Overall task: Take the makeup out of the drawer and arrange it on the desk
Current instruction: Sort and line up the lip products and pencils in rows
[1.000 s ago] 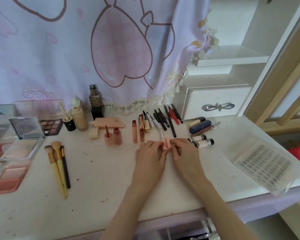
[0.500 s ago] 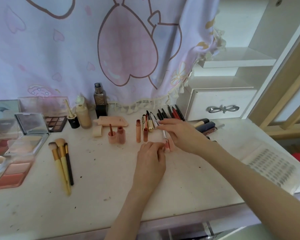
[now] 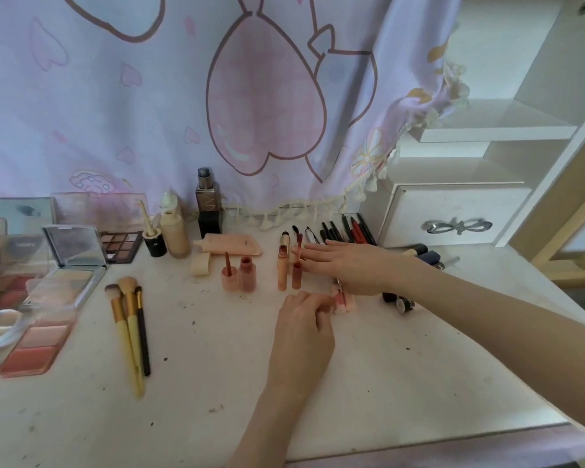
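Now the right hand (image 3: pixel 348 265) has let go of the pink lip tubes (image 3: pixel 343 298), its grip apart, reaching over the upright glosses (image 3: pixel 289 268). The left hand (image 3: pixel 304 319) pinches those tubes on the surface (image 3: pixel 402 376); sorting continues.

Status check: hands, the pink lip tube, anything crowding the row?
Left hand touching pink lip tube on desk. Right hand open, reaching over lip gloss row. Pencils close behind.

The setting is a home bedroom vanity: a white worktop (image 3: pixel 217 383) carries makeup palettes (image 3: pixel 38 342) and brushes (image 3: pixel 129 319), backed by a pastel cartoon-print curtain (image 3: pixel 149 113), white shelving (image 3: pixel 497 130) and a bow-handled drawer (image 3: pixel 453 217).
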A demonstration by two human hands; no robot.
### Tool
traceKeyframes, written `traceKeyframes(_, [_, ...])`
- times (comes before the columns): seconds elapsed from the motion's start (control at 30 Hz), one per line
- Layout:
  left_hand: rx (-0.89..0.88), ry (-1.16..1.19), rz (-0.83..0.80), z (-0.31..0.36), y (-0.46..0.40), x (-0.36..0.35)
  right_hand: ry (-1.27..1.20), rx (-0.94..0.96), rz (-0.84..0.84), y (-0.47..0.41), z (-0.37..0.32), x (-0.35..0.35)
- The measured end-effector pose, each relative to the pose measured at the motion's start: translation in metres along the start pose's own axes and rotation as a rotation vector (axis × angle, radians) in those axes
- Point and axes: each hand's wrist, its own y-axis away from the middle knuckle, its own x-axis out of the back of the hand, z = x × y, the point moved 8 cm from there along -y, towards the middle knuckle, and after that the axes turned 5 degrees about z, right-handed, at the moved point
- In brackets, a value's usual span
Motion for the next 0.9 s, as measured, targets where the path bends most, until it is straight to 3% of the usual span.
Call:
traceKeyframes(0.5, [0.011,0.001,0.002,-0.001,-0.002,-0.001,0.022,0.061,0.014,-0.039,0.002,0.004])
traceKeyframes(0.9, [0.011,-0.004,-0.014,0.000,0.000,-0.001,-0.048,-0.020,0.033,-0.009,0.003,0.003])
